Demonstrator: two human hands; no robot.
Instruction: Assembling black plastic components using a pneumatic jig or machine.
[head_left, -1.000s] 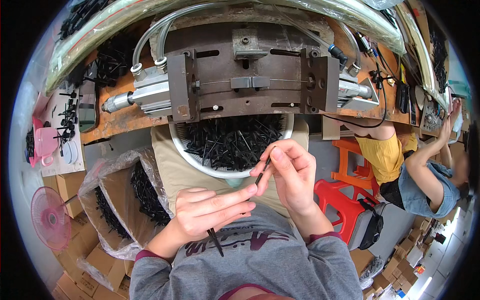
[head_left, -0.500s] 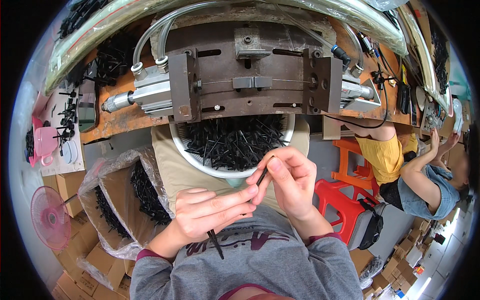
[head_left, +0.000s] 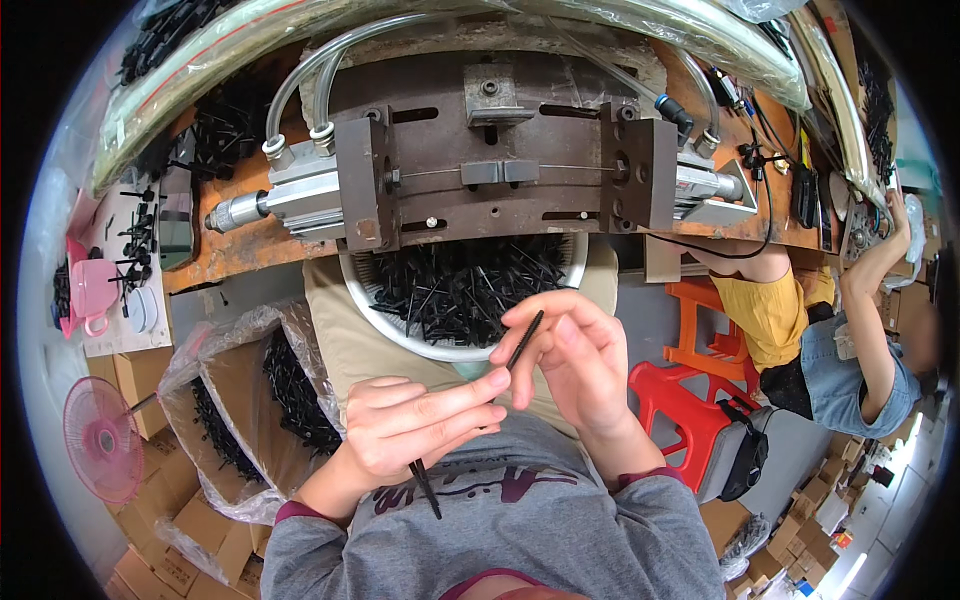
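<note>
My left hand [head_left: 415,425] is closed, with a slim black rod-like part [head_left: 526,338] pinched between thumb and fingers. The rod's upper end slants up toward my right hand [head_left: 575,360]. Below my left hand sticks out a black forked end [head_left: 425,488]; whether it belongs to the same part is hidden by the fingers. My right hand's thumb and fingers are spread apart around the rod's upper end without gripping it. Beyond both hands, a white basket [head_left: 445,352] full of black plastic pieces [head_left: 465,295] rests against my lap.
A brown metal fixture [head_left: 470,215] with air cylinders and hoses stands on the wooden bench. Left are a plastic-lined carton [head_left: 235,395] of black parts and a pink fan [head_left: 103,440]. At right are a red stool [head_left: 680,410] and another person in yellow shorts [head_left: 755,315].
My right thumb and fingers have come off the rod's upper end and spread apart, leaving its tip visible. My left hand keeps its hold. The other person's arms have moved up.
</note>
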